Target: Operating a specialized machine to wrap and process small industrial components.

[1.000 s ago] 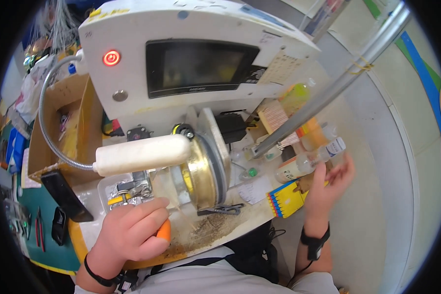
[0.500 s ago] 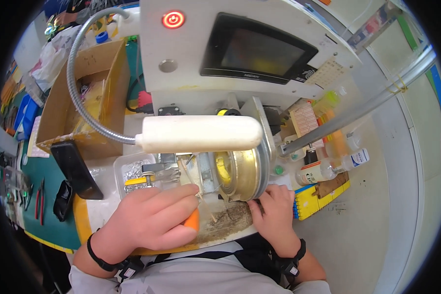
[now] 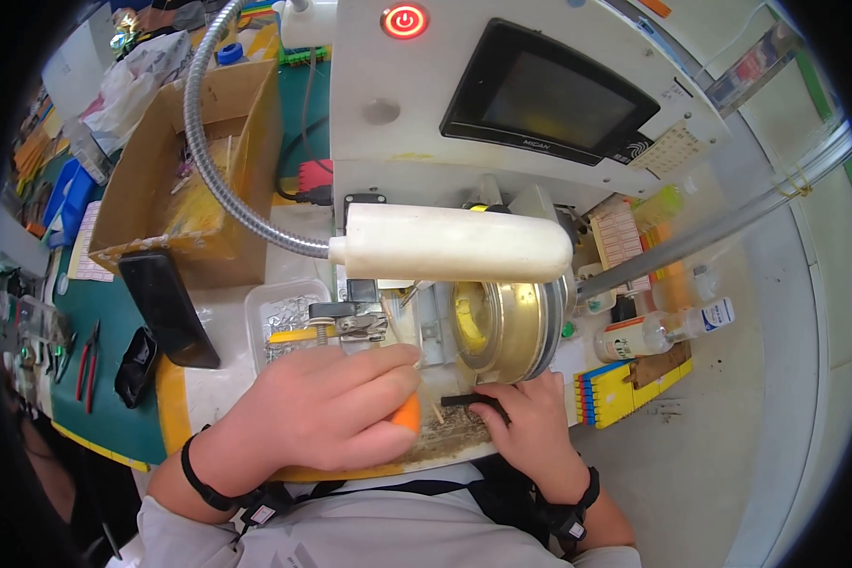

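gripping an orange-handled tool (image 3: 408, 414) in our closed left hand (image 3: 327, 407), we pinched a small, stiff black strip (image 3: 464, 401) with our right hand (image 3: 530, 426), at six o'clock below the brass wheel (image 3: 502, 327); it seemed light, best held by its edges.

So up top there's a dark rectangular screen (image 3: 547, 106) set in the white machine front, switched off, with a round red lit power button (image 3: 404, 21) to its left. Open brown cardboard box (image 3: 191, 180) sits far left. White-labelled clear bottle (image 3: 667, 327) lies at right, near a pink-lined label card (image 3: 620, 234).
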`<move>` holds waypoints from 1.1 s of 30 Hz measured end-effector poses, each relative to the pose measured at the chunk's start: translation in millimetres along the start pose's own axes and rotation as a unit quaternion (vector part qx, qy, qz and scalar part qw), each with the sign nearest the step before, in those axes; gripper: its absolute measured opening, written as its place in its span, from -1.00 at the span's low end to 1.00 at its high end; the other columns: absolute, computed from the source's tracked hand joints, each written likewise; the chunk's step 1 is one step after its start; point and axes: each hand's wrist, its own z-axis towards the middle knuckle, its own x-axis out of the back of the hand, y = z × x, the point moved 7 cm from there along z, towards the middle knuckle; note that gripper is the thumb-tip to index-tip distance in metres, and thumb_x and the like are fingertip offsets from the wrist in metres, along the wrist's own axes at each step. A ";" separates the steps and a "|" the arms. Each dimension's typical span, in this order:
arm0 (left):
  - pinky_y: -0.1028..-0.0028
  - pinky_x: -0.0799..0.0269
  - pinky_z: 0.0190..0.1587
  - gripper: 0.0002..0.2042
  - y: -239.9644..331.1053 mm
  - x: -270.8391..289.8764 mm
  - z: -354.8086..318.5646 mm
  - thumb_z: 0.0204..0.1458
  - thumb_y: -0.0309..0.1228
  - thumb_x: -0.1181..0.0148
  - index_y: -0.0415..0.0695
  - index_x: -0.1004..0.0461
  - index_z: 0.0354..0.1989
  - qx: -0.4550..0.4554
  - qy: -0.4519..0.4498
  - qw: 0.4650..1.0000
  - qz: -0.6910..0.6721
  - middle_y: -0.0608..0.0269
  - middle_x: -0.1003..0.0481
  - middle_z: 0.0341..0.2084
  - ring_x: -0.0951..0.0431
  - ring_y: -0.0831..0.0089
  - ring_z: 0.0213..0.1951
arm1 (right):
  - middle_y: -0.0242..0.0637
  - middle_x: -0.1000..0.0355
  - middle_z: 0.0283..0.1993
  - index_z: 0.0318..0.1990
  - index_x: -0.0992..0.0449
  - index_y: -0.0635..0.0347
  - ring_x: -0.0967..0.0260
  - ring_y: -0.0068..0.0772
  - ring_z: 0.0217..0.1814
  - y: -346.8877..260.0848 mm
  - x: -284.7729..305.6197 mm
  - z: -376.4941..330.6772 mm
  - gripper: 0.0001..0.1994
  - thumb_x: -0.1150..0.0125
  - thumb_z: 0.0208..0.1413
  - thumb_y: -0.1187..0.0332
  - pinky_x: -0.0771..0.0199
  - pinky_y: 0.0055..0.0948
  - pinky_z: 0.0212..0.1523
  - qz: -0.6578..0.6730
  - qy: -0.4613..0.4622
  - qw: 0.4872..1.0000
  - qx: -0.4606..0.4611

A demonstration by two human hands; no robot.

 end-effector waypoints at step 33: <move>0.46 -0.51 -0.45 -0.78 1.9 2.9 -0.6 -0.16 -0.37 -0.36 0.05 -0.37 -0.45 0.001 -0.047 0.999 0.012 0.19 -0.64 -0.15 -0.69 0.25 -0.07 | -0.22 -0.54 -0.29 -0.04 -0.58 0.29 -0.44 -0.40 -0.37 -73.7 82.5 61.6 -0.73 -0.49 0.28 0.32 -0.42 -0.47 -0.35 0.368 0.099 0.925 -0.007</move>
